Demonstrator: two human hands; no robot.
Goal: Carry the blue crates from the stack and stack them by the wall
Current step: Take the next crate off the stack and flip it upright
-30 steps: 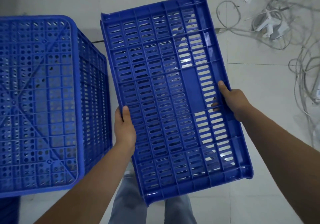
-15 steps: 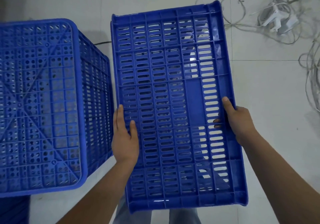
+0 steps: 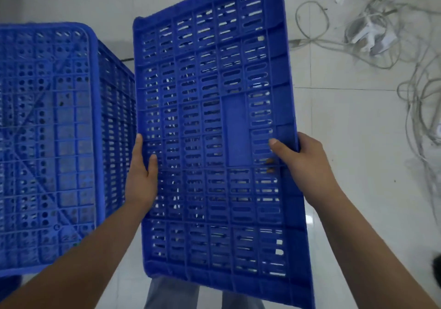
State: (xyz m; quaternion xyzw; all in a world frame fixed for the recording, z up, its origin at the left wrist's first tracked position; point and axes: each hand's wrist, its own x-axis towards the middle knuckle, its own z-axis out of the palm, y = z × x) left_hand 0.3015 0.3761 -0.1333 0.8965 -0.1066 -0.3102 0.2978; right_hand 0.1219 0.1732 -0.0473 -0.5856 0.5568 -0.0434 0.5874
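Blue crate (image 3: 214, 129) is in the air in front of the person, turned so that its slotted wall faces the camera, above the pale tiled floor (image 3: 346, 141). The left hand (image 3: 143, 175) lies against its left edge with the fingers laid flat and the thumb on the face. The right hand (image 3: 303, 163) is closed around the right rim, thumb on the front and fingertips seen through the slots. I see nothing inside the crate.

Just beside it on the left stands the stack of blue crates (image 3: 47, 141), top one bottom-up; its inside is hidden.

To carry well, I think the left hand should hook the rim as the right does, and the feet should avoid the loose cables (image 3: 417, 93) on the right.
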